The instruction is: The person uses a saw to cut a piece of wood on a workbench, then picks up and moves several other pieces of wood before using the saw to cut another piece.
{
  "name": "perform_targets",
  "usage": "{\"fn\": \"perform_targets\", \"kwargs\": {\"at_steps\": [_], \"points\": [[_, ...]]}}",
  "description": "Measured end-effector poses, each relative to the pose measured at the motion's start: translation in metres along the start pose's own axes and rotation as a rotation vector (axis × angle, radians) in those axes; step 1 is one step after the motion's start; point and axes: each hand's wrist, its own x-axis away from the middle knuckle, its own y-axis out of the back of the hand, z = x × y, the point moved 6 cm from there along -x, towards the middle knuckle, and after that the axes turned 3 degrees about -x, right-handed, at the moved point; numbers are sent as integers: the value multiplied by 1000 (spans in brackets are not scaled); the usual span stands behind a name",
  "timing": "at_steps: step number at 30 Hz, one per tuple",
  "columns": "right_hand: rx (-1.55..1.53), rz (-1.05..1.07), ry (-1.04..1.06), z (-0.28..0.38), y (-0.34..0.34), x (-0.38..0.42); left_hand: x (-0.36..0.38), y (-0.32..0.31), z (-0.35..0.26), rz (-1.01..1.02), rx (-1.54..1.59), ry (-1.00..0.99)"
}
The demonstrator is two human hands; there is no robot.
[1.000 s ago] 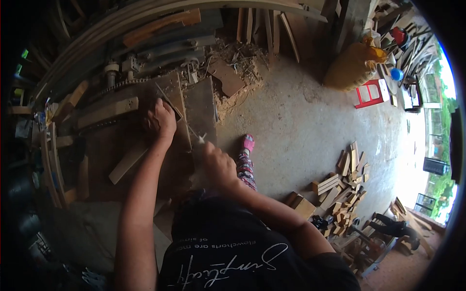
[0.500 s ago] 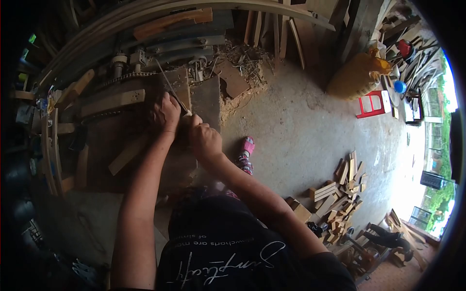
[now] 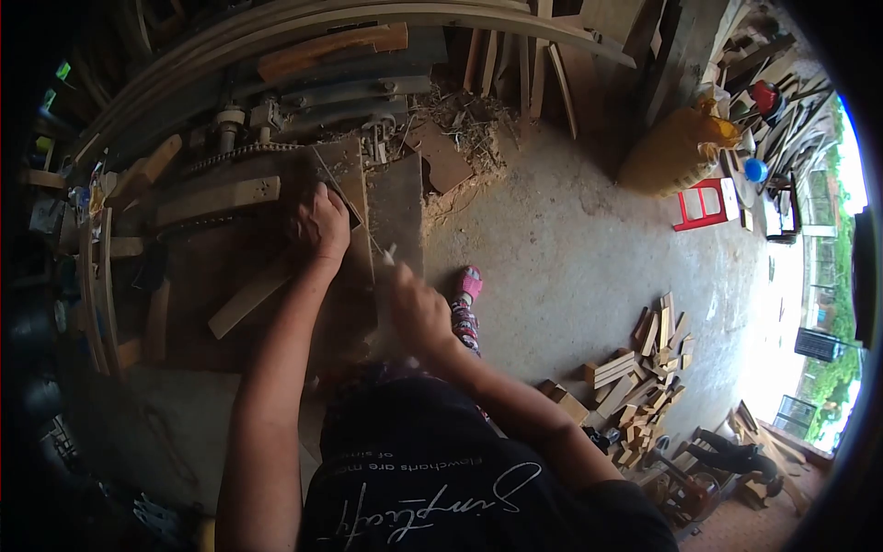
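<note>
My left hand [image 3: 324, 223] is closed at the edge of the dark work surface, its fingers pressed on a small dark piece that is mostly hidden. A long thin tool [image 3: 340, 191] runs diagonally past its fingertips. My right hand [image 3: 421, 308], blurred by motion, is wrapped round the near end of this tool, where a pale tip shows by the thumb. Beside the left hand, a flat board [image 3: 353, 170] lies under the tool. Another wooden strip [image 3: 246, 299] rests on the surface, left of my left forearm.
A chain [image 3: 244, 156] and metal machine parts [image 3: 230, 124] lie beyond my left hand. Wood shavings [image 3: 478, 129] cover the floor edge. Rightward are a yellow sack [image 3: 676, 152], a red stool [image 3: 706, 204] and a pile of wood offcuts [image 3: 644, 377].
My right hand has pulled back toward my body and to the right, away from my left hand, drawing the thin tool with it. My left hand has shifted slightly right and down.
</note>
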Motion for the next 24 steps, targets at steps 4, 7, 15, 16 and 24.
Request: {"fn": "perform_targets", "kwargs": {"at_steps": [4, 7, 15, 16, 24], "points": [[75, 74, -83, -1, -8, -5, 0, 0, 0, 35, 12, 5], [141, 71, -58, 10, -22, -49, -4, -10, 4, 22, -24, -26], [77, -199, 120, 5, 3, -12, 1, 0, 0, -5, 21, -11], [71, -202, 125, 11, 3, -31, -1, -2, 1, -11, 16, -9], [192, -94, 71, -6, 7, 17, 6, -22, 8, -224, 211, 52]]}}
